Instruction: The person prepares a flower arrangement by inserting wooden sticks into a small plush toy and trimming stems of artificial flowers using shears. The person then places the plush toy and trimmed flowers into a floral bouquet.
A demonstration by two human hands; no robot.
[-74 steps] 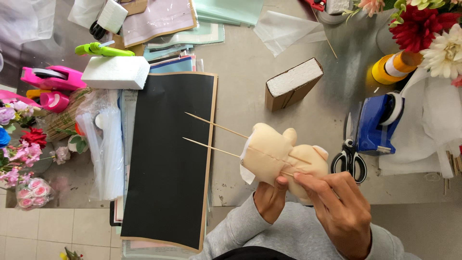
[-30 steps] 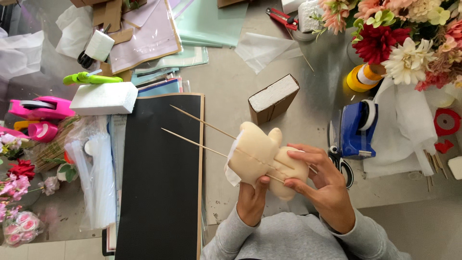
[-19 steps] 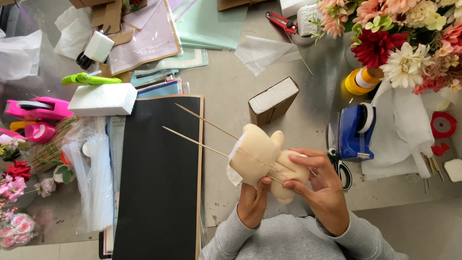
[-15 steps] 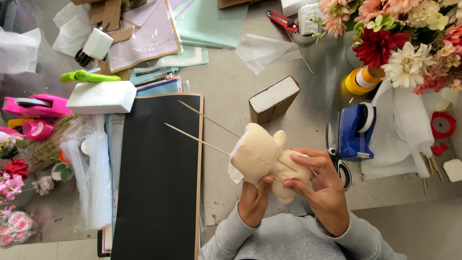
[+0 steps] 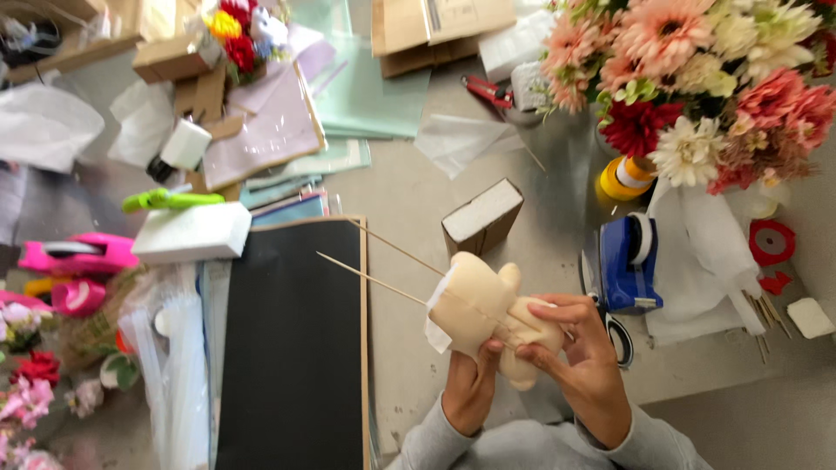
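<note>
Table crowded with paper, boxes and flowers; black board flat at the left, long side running away from the body. Cream plush toy held up over the table's near edge, just right of that board, head tilted up-left. Left hand gripping it from below; right hand curled around its lower body, fingers pinching near the seam. Two thin wooden sticks poking out up-left, away from both hands, over the board.
</note>
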